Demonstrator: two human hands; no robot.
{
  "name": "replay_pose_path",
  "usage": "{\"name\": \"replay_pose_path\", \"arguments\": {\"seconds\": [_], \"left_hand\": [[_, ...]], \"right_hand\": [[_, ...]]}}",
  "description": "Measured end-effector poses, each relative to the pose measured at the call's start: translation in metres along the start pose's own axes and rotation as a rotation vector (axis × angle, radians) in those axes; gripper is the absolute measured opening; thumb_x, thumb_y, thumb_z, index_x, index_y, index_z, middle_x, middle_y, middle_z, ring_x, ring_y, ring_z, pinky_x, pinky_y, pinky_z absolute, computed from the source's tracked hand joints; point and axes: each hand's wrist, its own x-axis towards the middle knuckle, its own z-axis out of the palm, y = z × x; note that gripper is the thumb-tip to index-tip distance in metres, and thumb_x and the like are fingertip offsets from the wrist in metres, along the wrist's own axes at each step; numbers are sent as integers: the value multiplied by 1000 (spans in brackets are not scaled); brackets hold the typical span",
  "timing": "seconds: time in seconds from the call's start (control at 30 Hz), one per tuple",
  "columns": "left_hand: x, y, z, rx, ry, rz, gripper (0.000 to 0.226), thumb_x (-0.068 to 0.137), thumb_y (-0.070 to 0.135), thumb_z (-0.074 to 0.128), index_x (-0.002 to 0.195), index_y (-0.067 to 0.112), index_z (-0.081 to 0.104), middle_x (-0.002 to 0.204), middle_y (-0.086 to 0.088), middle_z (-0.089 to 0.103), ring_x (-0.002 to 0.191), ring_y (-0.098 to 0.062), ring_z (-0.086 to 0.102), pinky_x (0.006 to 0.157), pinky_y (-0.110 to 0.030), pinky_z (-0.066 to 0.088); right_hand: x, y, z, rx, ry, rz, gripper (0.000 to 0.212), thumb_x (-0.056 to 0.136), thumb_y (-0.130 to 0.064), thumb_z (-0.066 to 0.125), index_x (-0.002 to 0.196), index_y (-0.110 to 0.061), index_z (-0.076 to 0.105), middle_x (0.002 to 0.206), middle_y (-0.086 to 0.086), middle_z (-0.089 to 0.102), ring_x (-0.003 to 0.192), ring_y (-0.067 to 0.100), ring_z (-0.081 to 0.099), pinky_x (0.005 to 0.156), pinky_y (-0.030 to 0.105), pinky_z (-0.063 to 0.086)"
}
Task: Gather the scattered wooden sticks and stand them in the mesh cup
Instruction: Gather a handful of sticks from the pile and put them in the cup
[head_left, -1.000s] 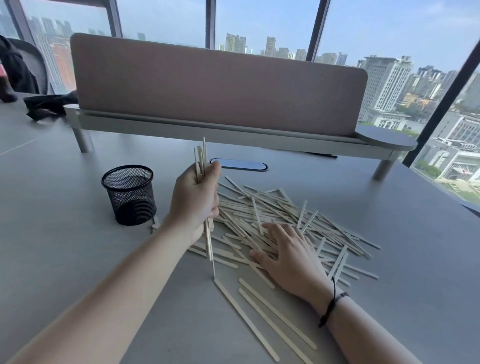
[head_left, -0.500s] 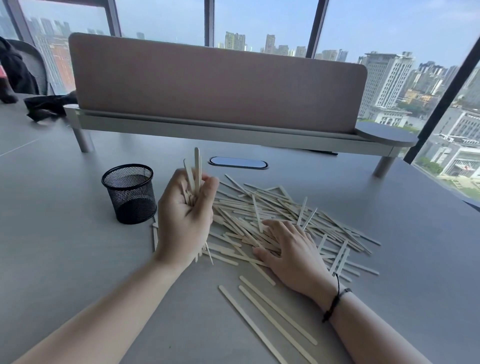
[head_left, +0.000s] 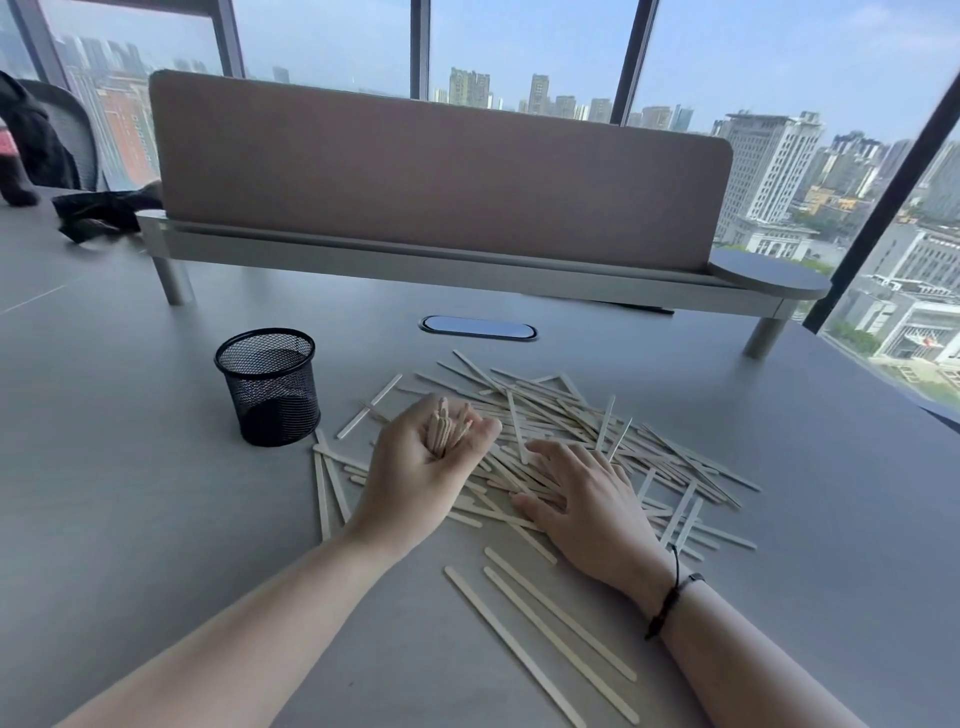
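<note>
A left hand (head_left: 415, 467) grips a loose bundle of wooden sticks (head_left: 445, 427) beside the empty mesh cup (head_left: 270, 387); the right hand (head_left: 582, 499) lies flat on the mid-table pile (head_left: 597, 431). Splayed ends could catch the rim and spill.

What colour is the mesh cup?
Black: the mesh cup is dark wire mesh all over, seen in the head view, the only one.

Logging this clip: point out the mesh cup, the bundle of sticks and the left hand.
mesh cup (head_left: 280, 410), head view, front wall
bundle of sticks (head_left: 445, 425), head view, upper ends
left hand (head_left: 415, 478), head view, back of hand
</note>
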Motion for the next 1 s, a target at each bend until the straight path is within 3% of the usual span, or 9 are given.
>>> {"name": "replay_pose_path", "arguments": {"seconds": [0.07, 0.2, 0.3, 0.4, 0.5, 0.6, 0.73, 0.9, 1.0], "left_hand": [[-3, -2, -3, 23, -35, -39, 62, 96, 35, 66, 58, -3, 35, 47, -22, 33, 40, -35, 34, 42, -33, 32], [-8, -6, -12, -48, 21, -181, 70, 91, 55, 63, 56, 5, 27, 47, -22, 26, 40, -32, 26, 42, -43, 28], [-8, -7, -19, -195, 83, -282, 65, 85, 60, 63, 58, 15, 25, 48, -6, 24, 42, -16, 22, 41, -38, 20], [-9, -4, -20, -285, 102, -325, 67, 88, 55, 63, 60, 9, 24, 52, -6, 20, 43, -12, 20, 43, -34, 14], [-8, -1, -17, -339, 125, -363, 70, 87, 51, 63, 63, -1, 23, 56, -17, 13, 48, -11, 20, 45, -36, 9], [-6, -1, -18, -322, 130, -372, 67, 89, 49, 61, 62, 0, 23, 54, -13, 17, 47, -11, 20, 46, -38, 10], [-6, 0, -19, -314, 123, -363, 66, 91, 46, 59, 62, 0, 23, 56, -21, 14, 49, -21, 14, 47, -40, 11], [-7, -2, -18, -336, 118, -375, 68, 94, 47, 61, 64, -2, 25, 53, -3, 22, 45, -10, 19, 47, -38, 11], [-7, -2, -17, -332, 121, -371, 66, 95, 46, 60, 63, 0, 26, 53, -2, 23, 44, -10, 20, 46, -38, 11]], "right_hand": [[-1, -1, 0, -9, 0, 0, 60, 85, -70, 50, 138, -44, 39, 137, -14, 51, 130, 14, 42, 105, 33, 32], [1, -8, -2, -56, -15, 26, 69, 81, -80, 44, 139, -43, 37, 139, -13, 51, 131, 15, 42, 106, 35, 33], [12, -20, -5, -131, -22, 64, 79, 77, -84, 41, 140, -37, 37, 135, -8, 56, 126, 20, 49, 99, 37, 38], [32, -37, 1, -148, -14, 116, 81, 76, -85, 41, 135, -30, 42, 125, -2, 62, 115, 25, 57, 87, 37, 45], [48, -52, 17, -190, 10, 130, 77, 78, -81, 42, 129, -24, 48, 125, 3, 61, 116, 29, 56, 91, 40, 45], [55, -58, 29, -153, 39, 102, 67, 84, -70, 49, 130, -21, 53, 127, 5, 58, 120, 29, 52, 98, 40, 40], [56, -52, 30, -76, 21, 7, 56, 89, -56, 58, 133, -21, 53, 122, 4, 60, 113, 29, 57, 89, 36, 42], [52, -45, 28, -138, 30, 51, 73, 79, -80, 49, 121, -22, 57, 114, 2, 59, 104, 27, 61, 76, 35, 45], [50, -46, 27, -210, 67, 96, 84, 70, -92, 40, 110, -20, 57, 109, 2, 59, 101, 26, 61, 73, 35, 44]]}}
